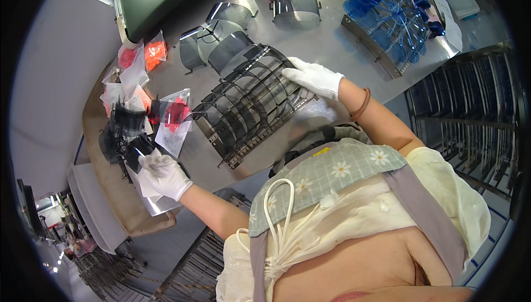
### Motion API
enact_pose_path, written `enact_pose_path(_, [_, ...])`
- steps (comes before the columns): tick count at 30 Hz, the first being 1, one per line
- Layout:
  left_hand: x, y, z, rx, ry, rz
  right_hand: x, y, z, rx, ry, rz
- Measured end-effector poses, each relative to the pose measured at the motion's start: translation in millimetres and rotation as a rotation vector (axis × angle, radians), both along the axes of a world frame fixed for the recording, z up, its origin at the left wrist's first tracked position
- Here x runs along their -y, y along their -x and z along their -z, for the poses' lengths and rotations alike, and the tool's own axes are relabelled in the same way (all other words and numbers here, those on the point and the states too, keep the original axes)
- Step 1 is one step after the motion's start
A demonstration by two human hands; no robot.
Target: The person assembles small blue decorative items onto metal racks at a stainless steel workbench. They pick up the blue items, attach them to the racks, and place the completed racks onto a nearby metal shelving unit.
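A metal rack (265,131) lies on the table in front of me, with several dark, see-through curved lenses (238,100) standing in a row in it. My right hand (316,78), in a white glove, grips the rack's right end, its fingers over the last lenses. At the left, my white-gloved left hand (165,177) has its fingers closed at the edge of a dark curved piece (138,148), beside a pile of similar black pieces (113,141). The fingertips are partly hidden there.
Loose dark lenses (224,36) and a single curved visor (296,11) lie beyond the rack. A second rack with blue pieces (387,20) stands at the far right. Bags of orange parts (155,53) and red parts (176,115) lie left. Tall shelving (464,114) flanks my right side.
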State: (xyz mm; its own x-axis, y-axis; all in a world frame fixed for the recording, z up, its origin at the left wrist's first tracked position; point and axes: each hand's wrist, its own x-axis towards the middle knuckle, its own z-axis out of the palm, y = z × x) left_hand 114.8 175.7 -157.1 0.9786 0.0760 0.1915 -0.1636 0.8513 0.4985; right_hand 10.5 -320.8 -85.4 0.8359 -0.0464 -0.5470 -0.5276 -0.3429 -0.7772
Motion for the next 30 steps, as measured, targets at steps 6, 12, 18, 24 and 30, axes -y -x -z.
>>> enact_pose_path(6, [76, -31, -108, 0.125, -0.344, 0.01, -8, -10, -11, 0.604, 0.732, -0.152])
enact_pose_path(12, [185, -78, -183, 0.299, -0.628, 0.132, -24, -39, 4, 0.768, 0.851, -0.242])
enact_pose_path(18, [295, -149, -201, 0.202, -0.831, 0.311, 7, -40, 12, 0.938, 0.689, -0.008])
enact_pose_path(24, [404, -215, -204, 0.217, -1.197, 0.206, 41, -17, 19, 0.097, 0.504, -0.526])
enact_pose_path(30, [542, -252, -212, 0.784, -1.743, -0.344, 40, 1, 48, 0.067, 0.514, -0.408])
